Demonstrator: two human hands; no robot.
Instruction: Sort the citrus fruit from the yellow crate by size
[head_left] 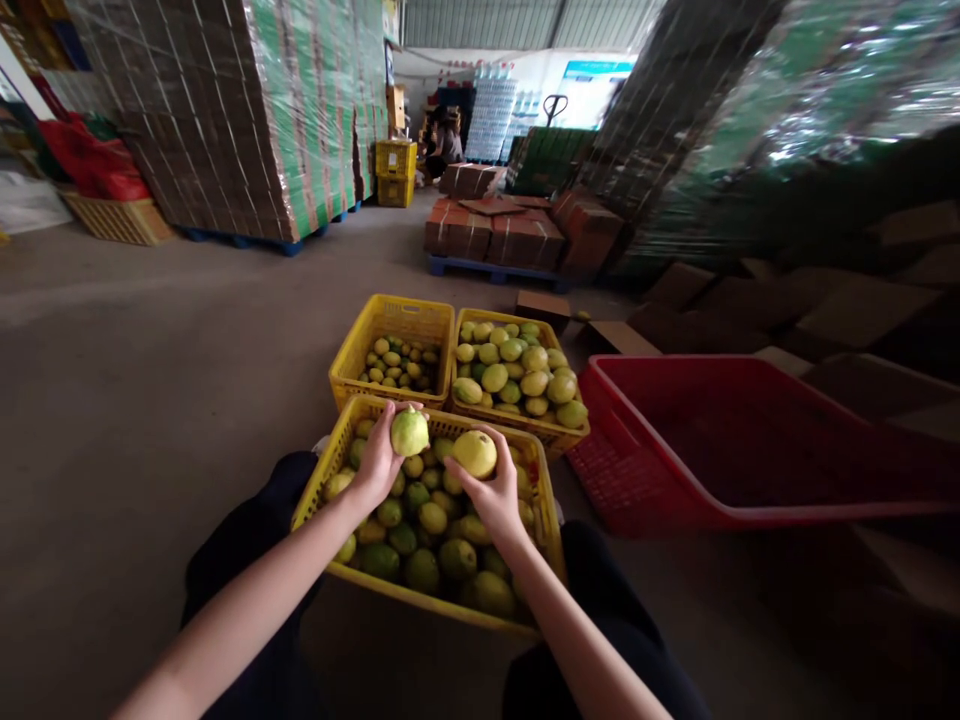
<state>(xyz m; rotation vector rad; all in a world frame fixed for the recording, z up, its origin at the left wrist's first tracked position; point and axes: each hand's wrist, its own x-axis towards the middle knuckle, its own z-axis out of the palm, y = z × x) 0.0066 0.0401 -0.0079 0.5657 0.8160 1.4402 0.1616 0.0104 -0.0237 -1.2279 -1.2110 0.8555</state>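
My left hand (382, 458) is closed around a greenish lemon (409, 432), held above the near yellow crate (431, 602). A yellower lemon (475, 454) sits in the fingers of my right hand (496, 492), a little to the right. Below both hands the near crate is filled with green and yellow lemons (433, 518). Touching its far side stand two more yellow crates. The far left crate (351, 350) has a layer of small lemons (401, 362) low inside. The far right crate (551, 437) is heaped with larger lemons (512, 350).
A big red basket (622, 470) stands right of the crates, with loose cardboard (750, 305) behind it. Flattened cartons (491, 230) lie on a blue pallet ahead. Wrapped stacks (300, 110) rise at left and right. A person (448, 140) crouches at the back near yellow crates (395, 172).
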